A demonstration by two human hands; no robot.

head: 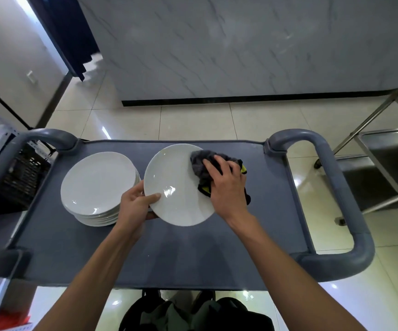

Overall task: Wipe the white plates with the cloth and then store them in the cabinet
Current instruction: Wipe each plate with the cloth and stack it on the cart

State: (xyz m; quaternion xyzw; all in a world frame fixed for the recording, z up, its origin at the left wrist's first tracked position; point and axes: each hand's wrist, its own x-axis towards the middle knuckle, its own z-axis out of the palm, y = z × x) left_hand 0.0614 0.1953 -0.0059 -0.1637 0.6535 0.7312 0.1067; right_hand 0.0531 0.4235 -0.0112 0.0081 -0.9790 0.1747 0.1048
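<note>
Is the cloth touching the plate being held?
Touching. In the head view the right hand presses the cloth onto the plate, overlapping its right edge.

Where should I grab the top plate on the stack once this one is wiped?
Probably at its rim on the near right, coming in from the right. The stack of plates sits flat on the cart, each rim overhanging the next, so fingertips can hook under it. The left hand, holding the tilted plate, is already beside that edge.
</note>
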